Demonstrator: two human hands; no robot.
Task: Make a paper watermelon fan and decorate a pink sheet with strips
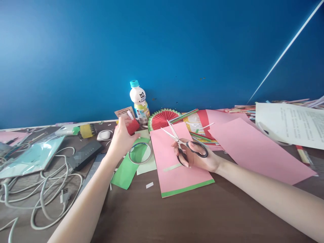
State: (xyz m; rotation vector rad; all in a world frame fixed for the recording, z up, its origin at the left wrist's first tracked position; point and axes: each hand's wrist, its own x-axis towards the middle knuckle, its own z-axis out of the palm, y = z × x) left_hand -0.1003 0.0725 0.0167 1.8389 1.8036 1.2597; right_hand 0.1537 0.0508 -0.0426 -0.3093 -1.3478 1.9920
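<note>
My left hand [123,133] reaches over the back of the table, thumb and fingers apart. At its fingertips is a small white strip [130,115]; whether it is stuck there or lies behind, I cannot tell. A red object [133,127] shows between thumb and fingers, partly hidden. My right hand [196,157] holds black-handled scissors [174,135], blades spread and pointing up and left. Beneath them lies a pink paper sheet [169,179] with a green bottom edge and a pale strip [172,167] across it. A red pleated paper fan [163,118] with a green rim sits behind.
A roll ring [140,153] lies on green paper [126,175]. A drink bottle [140,101] stands against the blue wall. Another pink sheet [260,148] and a printed page [291,123] are on the right. Looped white cables [43,189] and a black box [84,155] crowd the left.
</note>
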